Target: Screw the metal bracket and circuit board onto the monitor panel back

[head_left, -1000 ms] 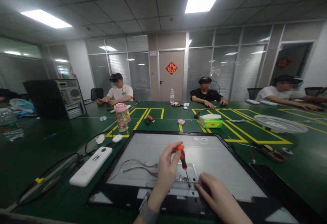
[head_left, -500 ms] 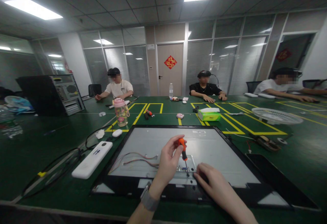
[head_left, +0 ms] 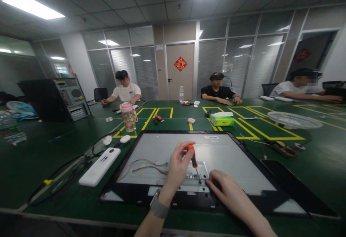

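A flat display panel (head_left: 229,157) with a black frame lies on the table in front of me, its grey back upward. My left hand (head_left: 178,163) is closed around the orange and black handle of a screwdriver (head_left: 194,162). Its thin shaft points down, slightly tilted, and the tip meets a small circuit board (head_left: 191,176) at the panel's near middle. Beside the tip rests my right hand (head_left: 223,188), fingers curled; whatever may be between them is hidden. Loose thin wires (head_left: 146,170) run left from the board.
A white power bank (head_left: 100,166) and black cables lie to the left, near a pink-lidded bottle (head_left: 129,118). Beyond the panel is a green tissue pack (head_left: 222,119). A black flat device (head_left: 294,184) and a white basket lid (head_left: 294,120) lie right. Several people sit opposite.
The view has shifted slightly. The screwdriver stays in my left hand with its tip at the same place, and my right hand remains beside it.
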`<state>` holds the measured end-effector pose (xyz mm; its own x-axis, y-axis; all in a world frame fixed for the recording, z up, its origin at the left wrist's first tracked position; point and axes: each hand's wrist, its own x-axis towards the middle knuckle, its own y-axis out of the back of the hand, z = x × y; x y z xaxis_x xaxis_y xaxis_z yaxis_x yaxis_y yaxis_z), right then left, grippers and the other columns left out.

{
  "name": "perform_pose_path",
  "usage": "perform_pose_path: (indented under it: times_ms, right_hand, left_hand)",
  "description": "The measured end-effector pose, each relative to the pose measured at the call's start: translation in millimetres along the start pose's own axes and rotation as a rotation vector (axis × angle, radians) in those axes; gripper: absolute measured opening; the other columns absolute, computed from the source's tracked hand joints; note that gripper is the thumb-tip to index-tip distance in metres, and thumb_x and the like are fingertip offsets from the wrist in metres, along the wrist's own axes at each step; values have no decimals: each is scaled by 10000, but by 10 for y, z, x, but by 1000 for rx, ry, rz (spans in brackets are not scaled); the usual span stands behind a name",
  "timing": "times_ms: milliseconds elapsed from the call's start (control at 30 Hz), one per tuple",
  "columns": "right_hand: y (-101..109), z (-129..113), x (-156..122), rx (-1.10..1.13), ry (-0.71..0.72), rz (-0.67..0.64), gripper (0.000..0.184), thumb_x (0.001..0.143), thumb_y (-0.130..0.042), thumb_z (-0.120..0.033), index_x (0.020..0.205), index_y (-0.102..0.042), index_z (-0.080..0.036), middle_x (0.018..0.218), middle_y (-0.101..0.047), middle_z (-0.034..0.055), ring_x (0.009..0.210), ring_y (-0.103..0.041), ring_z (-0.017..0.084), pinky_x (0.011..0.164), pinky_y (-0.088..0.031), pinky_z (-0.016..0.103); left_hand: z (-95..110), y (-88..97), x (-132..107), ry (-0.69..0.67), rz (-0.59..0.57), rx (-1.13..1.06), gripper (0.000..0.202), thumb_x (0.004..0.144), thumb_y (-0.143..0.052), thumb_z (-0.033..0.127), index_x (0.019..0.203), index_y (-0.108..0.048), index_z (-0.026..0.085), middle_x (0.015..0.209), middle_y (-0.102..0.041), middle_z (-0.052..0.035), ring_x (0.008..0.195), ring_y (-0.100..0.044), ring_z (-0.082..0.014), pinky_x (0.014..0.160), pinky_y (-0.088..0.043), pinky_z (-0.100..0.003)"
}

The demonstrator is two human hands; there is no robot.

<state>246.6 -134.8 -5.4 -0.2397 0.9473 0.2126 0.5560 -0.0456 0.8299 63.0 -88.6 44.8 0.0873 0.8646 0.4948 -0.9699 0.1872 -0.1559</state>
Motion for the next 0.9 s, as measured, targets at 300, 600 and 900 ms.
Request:
perform_pose_path:
  times_ms: [300, 600, 900]
  right_hand:
    - [1, 12, -7, -15, 3, 6, 223, 953, -421, -326, 764, -498, -236, 820, -651, 60, 791, -623, 230, 715, -447, 320]
    - [13, 7, -15, -33, 9, 5, 196, 956, -443, -286, 773, -493, -236, 816, -646, 46, 781, -628, 221, 713, -434, 306]
    - [19, 1, -18, -20, 9, -2, 208, 957, -428, -291, 767, -489, -233, 810, -638, 50, 772, -621, 221, 714, -435, 318]
  left_hand:
    - [-9, 18, 7, 5, -19, -20, 259, 803, -720, 375, 960, -747, 171, 919, -667, -51, 756, -630, -140, 706, -511, -241]
    - [25, 19, 5, 44, -7, -55, 305, 820, -694, 400, 998, -748, 158, 936, -717, -82, 820, -665, -178, 778, -528, -280]
    - [12, 20, 8, 6, -17, -62, 250, 801, -724, 363, 952, -755, 166, 903, -687, -62, 825, -649, -172, 784, -516, -275]
